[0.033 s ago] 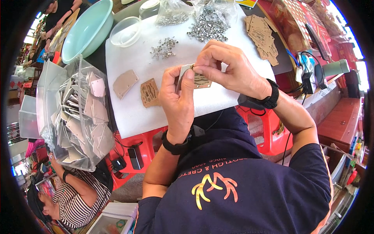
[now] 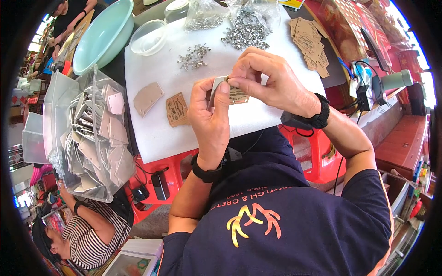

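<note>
In my left hand (image 2: 210, 125) a thin greyish-beige flat piece (image 2: 216, 86) is pinched upright between thumb and fingers. My right hand (image 2: 275, 82) is closed in a pinch at the piece's upper edge; whatever its fingertips hold is too small and hidden to name. Just behind the hands shows a brown printed tag (image 2: 239, 97), partly covered. Left of my left hand lie another brown printed tag (image 2: 177, 109) and a plain beige piece with small holes (image 2: 148, 98). Beyond them is a small heap of shiny metal fittings (image 2: 193, 57).
White foam sheet (image 2: 159, 140) covers the table. A larger metal-fitting heap (image 2: 245, 34) spills from plastic bags at the back. Brown tags (image 2: 307, 42) are stacked right. Left stand a clear bin (image 2: 95, 138) of beige pieces and a pale green basin (image 2: 102, 39). Other people are at the left.
</note>
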### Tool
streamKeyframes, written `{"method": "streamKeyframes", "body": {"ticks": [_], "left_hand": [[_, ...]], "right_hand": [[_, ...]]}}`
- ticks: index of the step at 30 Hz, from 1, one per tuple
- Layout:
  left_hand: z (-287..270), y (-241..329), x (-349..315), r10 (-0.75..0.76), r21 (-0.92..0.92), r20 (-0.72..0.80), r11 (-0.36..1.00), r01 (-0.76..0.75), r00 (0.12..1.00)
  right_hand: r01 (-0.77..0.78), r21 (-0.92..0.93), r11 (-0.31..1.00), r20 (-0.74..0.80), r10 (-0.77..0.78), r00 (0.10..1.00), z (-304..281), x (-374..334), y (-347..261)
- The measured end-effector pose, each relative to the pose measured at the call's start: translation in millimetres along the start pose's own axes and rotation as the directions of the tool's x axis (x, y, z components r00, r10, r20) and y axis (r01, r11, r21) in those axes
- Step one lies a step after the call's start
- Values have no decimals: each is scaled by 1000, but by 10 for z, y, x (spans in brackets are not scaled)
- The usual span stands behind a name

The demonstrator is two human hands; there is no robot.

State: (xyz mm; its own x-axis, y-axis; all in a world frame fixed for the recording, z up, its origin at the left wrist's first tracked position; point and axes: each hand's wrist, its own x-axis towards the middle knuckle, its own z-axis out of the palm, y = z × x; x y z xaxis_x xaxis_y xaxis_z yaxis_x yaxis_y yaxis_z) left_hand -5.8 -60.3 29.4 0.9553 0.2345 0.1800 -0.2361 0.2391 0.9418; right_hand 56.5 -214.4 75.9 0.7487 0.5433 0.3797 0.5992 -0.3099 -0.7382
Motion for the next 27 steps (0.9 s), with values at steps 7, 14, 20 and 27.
{"method": "streamKeyframes", "body": {"ticks": [7, 14, 20, 27], "left_hand": [[-12, -5, -6, 48, 40, 1, 998, -48, 999], [-20, -23, -28, 28, -2, 39, 1000, -28, 999], [-35, -9, -40, 49, 72, 83, 996, -55, 995], [-67, 2, -54, 52, 51, 64, 997, -55, 997]], "right_hand": [[143, -126, 982, -24, -147, 989, 0, 32, 52], [169, -65, 983, 31, -167, 985, -28, 29, 114], [-46, 52, 998, 146, 38, 988, -57, 6, 124], [-200, 253, 947, 224, 144, 964, -62, 17, 109]]}}
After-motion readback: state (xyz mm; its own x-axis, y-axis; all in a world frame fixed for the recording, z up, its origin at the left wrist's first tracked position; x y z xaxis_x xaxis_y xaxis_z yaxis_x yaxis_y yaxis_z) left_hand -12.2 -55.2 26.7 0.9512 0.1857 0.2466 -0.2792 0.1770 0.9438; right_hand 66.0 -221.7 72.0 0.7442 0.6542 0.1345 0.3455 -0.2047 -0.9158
